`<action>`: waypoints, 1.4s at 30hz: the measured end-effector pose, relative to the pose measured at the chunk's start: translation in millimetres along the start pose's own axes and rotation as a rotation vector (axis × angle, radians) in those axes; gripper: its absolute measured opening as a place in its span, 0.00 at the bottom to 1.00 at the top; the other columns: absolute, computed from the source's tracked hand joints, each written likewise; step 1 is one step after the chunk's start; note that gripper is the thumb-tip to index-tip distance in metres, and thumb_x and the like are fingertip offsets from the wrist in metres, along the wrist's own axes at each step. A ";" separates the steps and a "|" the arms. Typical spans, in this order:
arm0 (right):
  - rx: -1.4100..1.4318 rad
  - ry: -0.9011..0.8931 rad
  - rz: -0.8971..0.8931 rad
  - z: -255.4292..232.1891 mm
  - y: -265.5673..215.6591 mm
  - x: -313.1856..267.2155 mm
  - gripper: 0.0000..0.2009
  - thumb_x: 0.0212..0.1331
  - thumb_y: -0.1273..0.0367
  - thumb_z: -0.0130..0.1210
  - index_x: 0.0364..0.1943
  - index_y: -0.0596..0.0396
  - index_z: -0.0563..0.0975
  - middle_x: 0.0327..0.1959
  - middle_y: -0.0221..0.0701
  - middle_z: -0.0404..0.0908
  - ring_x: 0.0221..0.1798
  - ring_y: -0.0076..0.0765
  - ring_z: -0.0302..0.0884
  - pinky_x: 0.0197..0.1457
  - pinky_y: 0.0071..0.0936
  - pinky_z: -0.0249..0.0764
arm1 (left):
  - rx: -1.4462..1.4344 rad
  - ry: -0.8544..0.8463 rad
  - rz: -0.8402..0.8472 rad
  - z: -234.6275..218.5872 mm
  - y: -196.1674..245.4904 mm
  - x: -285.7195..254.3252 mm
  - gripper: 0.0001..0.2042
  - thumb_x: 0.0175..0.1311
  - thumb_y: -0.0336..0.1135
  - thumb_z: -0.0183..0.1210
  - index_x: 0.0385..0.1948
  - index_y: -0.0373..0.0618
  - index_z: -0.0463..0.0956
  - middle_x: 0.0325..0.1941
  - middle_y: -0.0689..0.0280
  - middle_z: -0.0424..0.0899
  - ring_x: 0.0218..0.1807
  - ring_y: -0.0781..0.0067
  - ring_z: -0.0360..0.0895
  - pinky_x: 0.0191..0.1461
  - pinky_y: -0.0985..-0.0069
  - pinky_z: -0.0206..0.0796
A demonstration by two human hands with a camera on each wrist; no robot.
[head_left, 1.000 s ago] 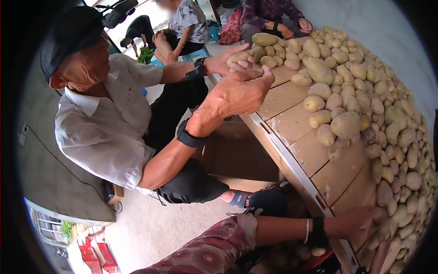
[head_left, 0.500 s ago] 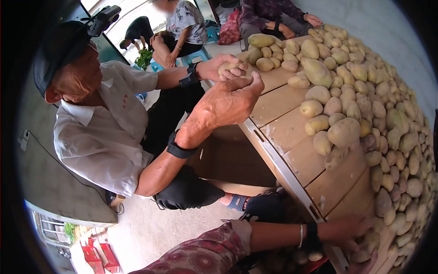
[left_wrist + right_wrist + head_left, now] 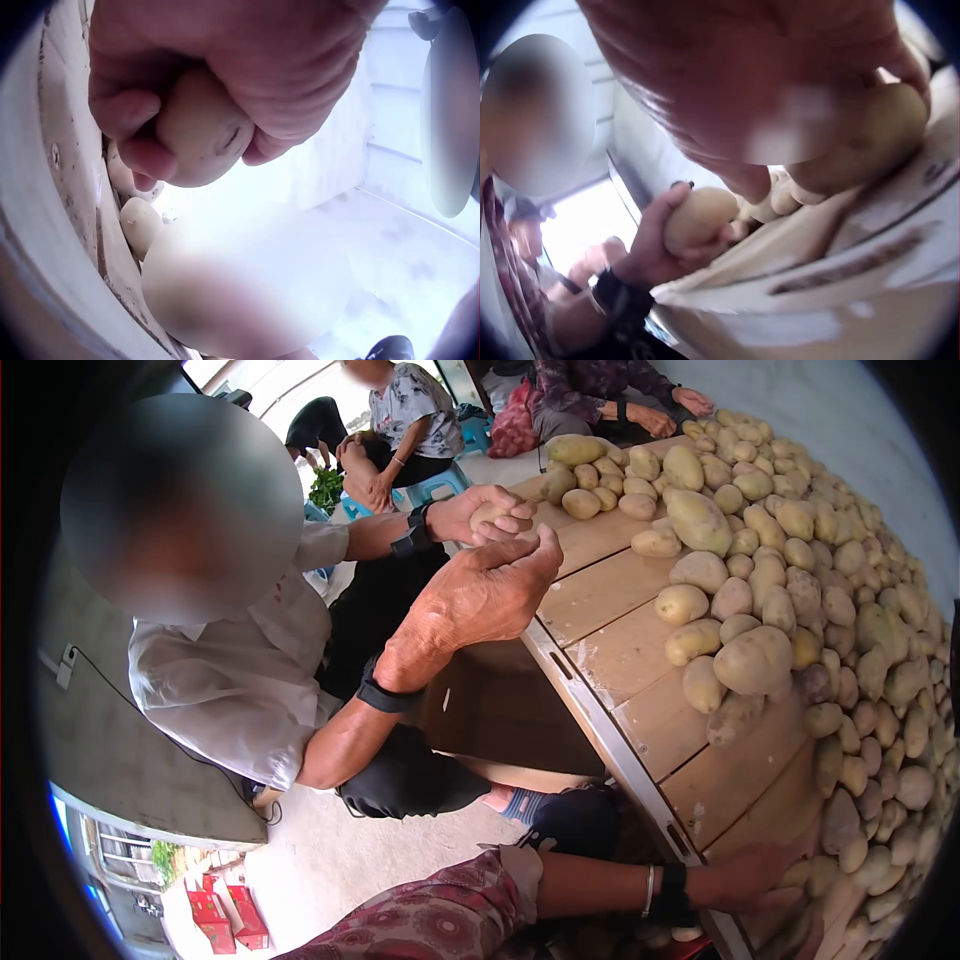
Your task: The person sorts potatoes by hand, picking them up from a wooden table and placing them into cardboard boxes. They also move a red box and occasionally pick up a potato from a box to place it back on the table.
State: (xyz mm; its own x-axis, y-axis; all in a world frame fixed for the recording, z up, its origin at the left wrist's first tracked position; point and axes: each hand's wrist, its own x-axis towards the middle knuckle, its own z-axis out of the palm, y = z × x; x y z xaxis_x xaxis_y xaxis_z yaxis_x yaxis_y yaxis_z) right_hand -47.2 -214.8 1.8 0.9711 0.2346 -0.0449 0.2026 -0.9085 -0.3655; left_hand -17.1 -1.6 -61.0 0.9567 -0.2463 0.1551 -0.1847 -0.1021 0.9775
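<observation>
In the left wrist view my left hand (image 3: 187,131) grips a pale potato (image 3: 201,154) between thumb and curled fingers, close beside a wooden board edge (image 3: 64,172). This hand does not show in the head view. My right hand (image 3: 765,875), with a bracelet and a black wrist strap, lies on the potato heap (image 3: 860,620) at the near edge of the plank table (image 3: 610,595). Seen from the right wrist, its fingers (image 3: 904,64) curl over a potato (image 3: 889,127).
A seated man in a white shirt (image 3: 230,670) holds a small potato (image 3: 492,515) in his far hand; his near hand (image 3: 490,590) hovers by the table edge. More people sit behind him. Red crates (image 3: 225,915) stand on the concrete floor.
My right hand has slid back along the heap toward the table's near edge. The man has brought his two hands closer together over the small potato.
</observation>
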 end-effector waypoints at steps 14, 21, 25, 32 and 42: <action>0.037 -0.056 0.060 8.5 -9.3 -18.2 0.30 0.45 0.64 0.65 0.54 0.60 0.69 0.50 0.49 0.73 0.53 0.52 0.71 0.58 0.38 0.65 | -0.215 0.048 -0.005 10.4 1.3 0.6 0.26 0.42 0.36 0.61 0.46 0.36 0.64 0.26 0.48 0.75 0.32 0.49 0.76 0.35 0.64 0.66; 0.666 0.153 0.206 14.6 -11.3 -36.6 0.24 0.59 0.62 0.50 0.57 0.61 0.66 0.51 0.49 0.72 0.53 0.50 0.70 0.56 0.38 0.67 | -0.246 0.073 0.038 12.4 4.9 -4.6 0.23 0.42 0.37 0.61 0.40 0.35 0.66 0.23 0.47 0.75 0.30 0.46 0.75 0.33 0.63 0.66; 0.314 0.218 -0.063 22.2 8.2 -31.1 0.19 0.67 0.63 0.42 0.55 0.63 0.68 0.54 0.48 0.71 0.55 0.48 0.70 0.56 0.36 0.67 | 0.040 -0.049 -0.025 9.1 4.5 -10.1 0.24 0.42 0.40 0.63 0.40 0.35 0.67 0.22 0.49 0.75 0.33 0.44 0.75 0.35 0.59 0.66; 0.346 0.162 0.173 24.1 2.6 -60.5 0.22 0.53 0.75 0.50 0.55 0.64 0.67 0.56 0.43 0.71 0.57 0.41 0.69 0.62 0.31 0.63 | 0.417 0.040 0.238 34.1 -18.8 -16.4 0.24 0.49 0.42 0.61 0.46 0.38 0.68 0.45 0.50 0.72 0.46 0.49 0.70 0.47 0.59 0.63; 0.182 0.223 0.124 33.8 25.4 -43.3 0.26 0.50 0.71 0.59 0.56 0.54 0.67 0.49 0.52 0.72 0.51 0.58 0.71 0.55 0.39 0.68 | 0.710 -0.110 0.257 24.9 -28.9 10.0 0.30 0.48 0.38 0.63 0.58 0.49 0.65 0.51 0.52 0.72 0.50 0.49 0.70 0.54 0.59 0.60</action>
State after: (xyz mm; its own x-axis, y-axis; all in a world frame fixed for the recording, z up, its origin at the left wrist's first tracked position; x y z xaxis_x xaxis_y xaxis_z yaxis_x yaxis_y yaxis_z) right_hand -88.4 -236.4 -37.0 0.9948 0.0254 0.0982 0.0740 -0.8437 -0.5316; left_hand -7.8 -25.1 -91.2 0.8429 -0.4372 0.3135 -0.5345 -0.6144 0.5803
